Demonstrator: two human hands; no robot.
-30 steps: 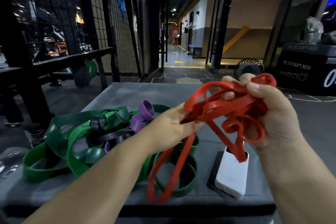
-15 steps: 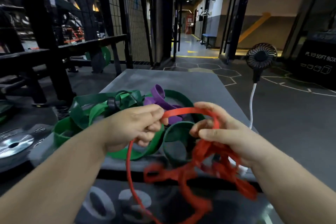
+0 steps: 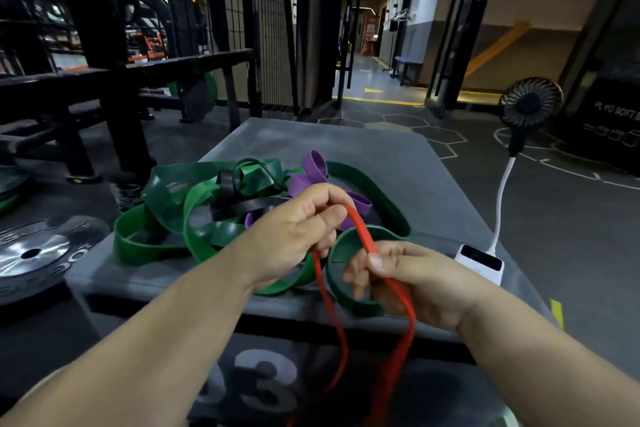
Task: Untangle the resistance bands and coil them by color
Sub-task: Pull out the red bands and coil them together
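Head view: left hand pinches red band at its upper end, fingers curled. Right hand pinches same band just below, thumb on top. Short straight stretch runs between hands; two red strands hang down over box front. Green bands, purple band and black band lie tangled on box behind hands. White power bank sits at right edge.

A dim gym holds a black wire-mesh partition at left, a dark floor lined with pale hexagons, a lit corridor ahead, and a small black fan at right.
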